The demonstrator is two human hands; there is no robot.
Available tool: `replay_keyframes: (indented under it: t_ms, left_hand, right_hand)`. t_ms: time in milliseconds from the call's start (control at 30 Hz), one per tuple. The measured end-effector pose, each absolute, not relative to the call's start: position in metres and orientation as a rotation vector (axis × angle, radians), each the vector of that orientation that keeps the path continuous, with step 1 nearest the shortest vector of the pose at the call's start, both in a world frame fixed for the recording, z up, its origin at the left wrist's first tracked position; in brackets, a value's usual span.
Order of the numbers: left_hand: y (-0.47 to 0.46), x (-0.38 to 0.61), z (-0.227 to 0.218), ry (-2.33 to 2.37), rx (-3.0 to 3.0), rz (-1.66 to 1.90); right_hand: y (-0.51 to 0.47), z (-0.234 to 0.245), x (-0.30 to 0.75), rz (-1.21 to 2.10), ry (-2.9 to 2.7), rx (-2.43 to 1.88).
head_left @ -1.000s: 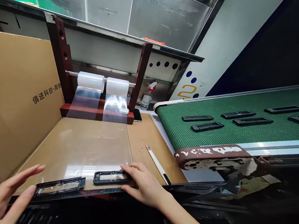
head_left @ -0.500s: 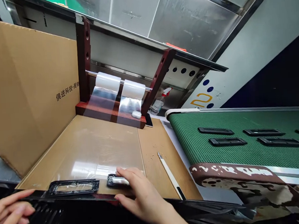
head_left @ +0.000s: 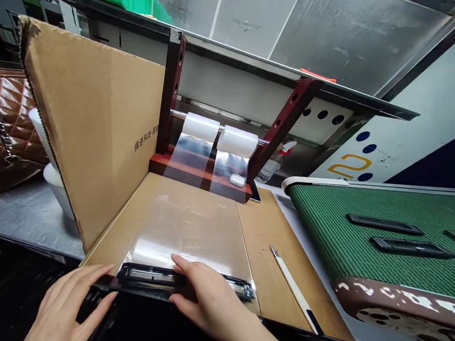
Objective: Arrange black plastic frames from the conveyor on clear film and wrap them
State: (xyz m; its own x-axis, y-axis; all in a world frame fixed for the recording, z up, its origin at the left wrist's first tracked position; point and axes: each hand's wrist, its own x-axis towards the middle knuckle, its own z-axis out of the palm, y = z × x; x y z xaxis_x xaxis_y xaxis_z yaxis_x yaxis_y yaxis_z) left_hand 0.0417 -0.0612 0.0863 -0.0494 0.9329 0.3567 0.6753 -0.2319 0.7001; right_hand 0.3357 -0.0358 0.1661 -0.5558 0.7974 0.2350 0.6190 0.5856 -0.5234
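Two slim black plastic frames lie end to end near the table's front edge. My left hand (head_left: pixel 76 311) is just left of the left frame (head_left: pixel 151 275), thumb apart from the stretched fingers, with nothing in it. At that frame's right end is my right hand (head_left: pixel 211 299), its thumb and forefinger apart on either side of the frame end; whether they touch it is hard to make out. The right frame (head_left: pixel 241 288), holding a clear strip, is partly covered by my right hand. A white craft knife (head_left: pixel 293 285) lies to the right.
Two rolls of clear film (head_left: pixel 239 141) hang on a rod in a dark red stand (head_left: pixel 201 181). A cardboard panel (head_left: pixel 103 122) stands at left, beside a brown quilted bag (head_left: pixel 4 129). On the right, a green conveyor belt (head_left: pixel 333 236) carries several black frames (head_left: pixel 412 246).
My left hand has come in from the left edge to beside the left frame. My right hand has shifted left over the gap between the frames. The view has swung left.
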Motion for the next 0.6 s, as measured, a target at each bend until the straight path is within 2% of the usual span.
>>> replay_keyframes:
  t_ms: [267,600]
  left_hand:
    - [-0.035,0.062,0.109,1.618,2.076,1.086]
    - [-0.025,0.063,0.119,1.614,1.834,0.995]
  right_hand:
    - [-0.034,0.158,0.329,0.435,-2.287,-1.162]
    - [-0.031,0.167,0.33,0.698,-2.177,-1.211]
